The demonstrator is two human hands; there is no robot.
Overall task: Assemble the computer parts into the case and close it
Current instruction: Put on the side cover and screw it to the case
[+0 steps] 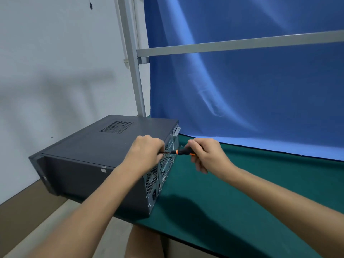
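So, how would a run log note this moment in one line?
phase: closing up | right hand: grips screwdriver handle | left hand: pinches shaft at case rear | case: closed, lying on table

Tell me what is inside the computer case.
The computer case lies flat with its top panel on, so its inside is covered. Its rear mesh vents reveal nothing clear. The left hand pinches the shaft of the screwdriver; the right hand grips its handle.
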